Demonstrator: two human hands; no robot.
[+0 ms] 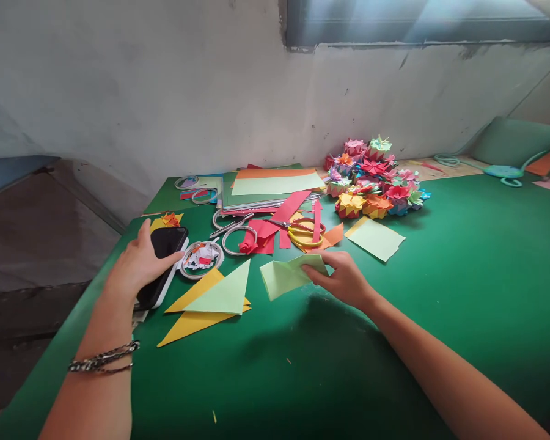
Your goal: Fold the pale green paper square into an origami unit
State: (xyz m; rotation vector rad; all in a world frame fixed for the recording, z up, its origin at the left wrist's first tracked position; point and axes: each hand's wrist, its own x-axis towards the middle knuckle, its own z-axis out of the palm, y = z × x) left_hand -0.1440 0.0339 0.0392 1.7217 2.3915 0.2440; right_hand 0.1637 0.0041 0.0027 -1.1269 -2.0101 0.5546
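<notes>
My left hand (135, 260) spans a black phone (169, 243) with a white edge, thumb at its right side and index finger along its left. Its other fingers are mostly hidden. Between the thumb and fingers of my right hand (341, 278) is a light green sheet of paper (286, 275), creased and held just above the green table. Left of that sheet lie folded triangles: a light green one (224, 293) on top of yellow ones (201, 328). A flat light green square (378, 237) with a yellow strip rests beyond my right hand.
Scissors (307, 232) with red and yellow handles lie among red paper scraps (284, 214). Several tape rolls (239, 240) sit nearby. Behind them is a paper stack (275, 183). Colourful folded paper flowers (376, 177) are heaped at the back, near the wall (165, 79).
</notes>
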